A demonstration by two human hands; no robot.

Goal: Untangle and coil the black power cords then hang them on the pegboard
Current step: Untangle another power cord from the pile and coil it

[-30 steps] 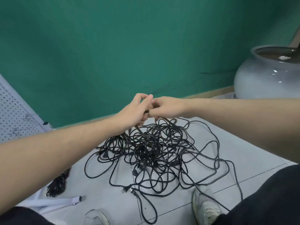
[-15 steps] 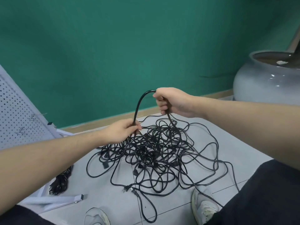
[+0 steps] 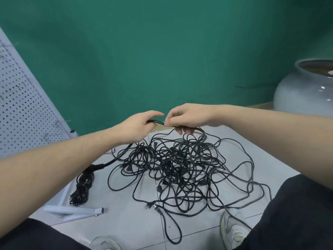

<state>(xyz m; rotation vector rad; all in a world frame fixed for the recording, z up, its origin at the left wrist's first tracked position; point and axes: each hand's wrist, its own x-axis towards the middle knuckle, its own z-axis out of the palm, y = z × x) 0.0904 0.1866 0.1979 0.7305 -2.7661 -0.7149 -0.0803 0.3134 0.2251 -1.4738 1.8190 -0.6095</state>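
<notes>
Got both hands up over the tangled cords point(image 3: 182, 168) on the floor: left hand point(image 3: 138, 127) and right hand point(image 3: 187, 117) each pinching the same black cord point(image 3: 158, 122). Pegboard point(image 3: 23, 109) leans left of the pile.

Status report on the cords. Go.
Left hand and right hand both grip one cord above the tangle. Tangle on floor, not sorted. One coiled bundle by the pegboard, not hung.
</notes>
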